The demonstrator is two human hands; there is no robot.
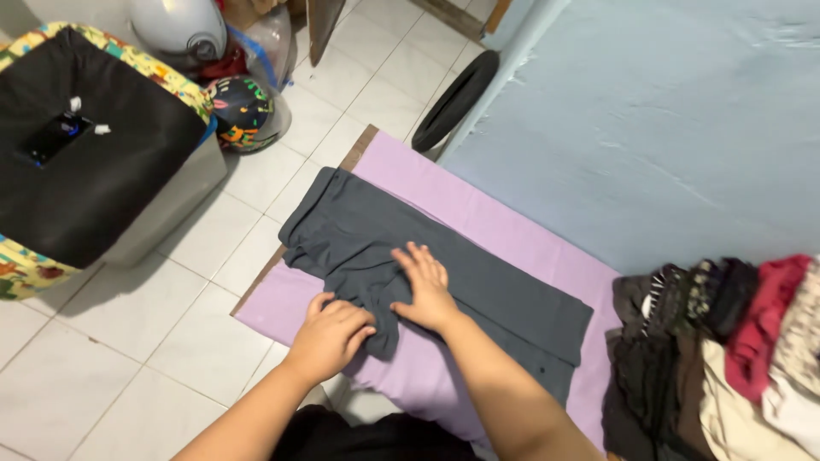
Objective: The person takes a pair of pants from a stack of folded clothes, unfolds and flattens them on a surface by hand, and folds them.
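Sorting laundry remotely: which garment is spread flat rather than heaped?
The dark grey garment on the lilac mat, under both hands; the others sit bunched in the pile at right.

There is a single view, from a camera worn on the person's head. It looks steeply down and forward over the person's own forearms, which enter from the bottom edge. The lilac mat point(512, 239) lies at the middle of the frame and runs slantwise from upper left to lower right, so the camera stands turned against its edges. The mat is near, within arm's reach of the lens. Left of the mat the white tiled floor point(128, 341) fills the frame to its edge; beyond the mat, upper right, a pale blue mattress point(666, 119) closes the view. No second view shares the scene.
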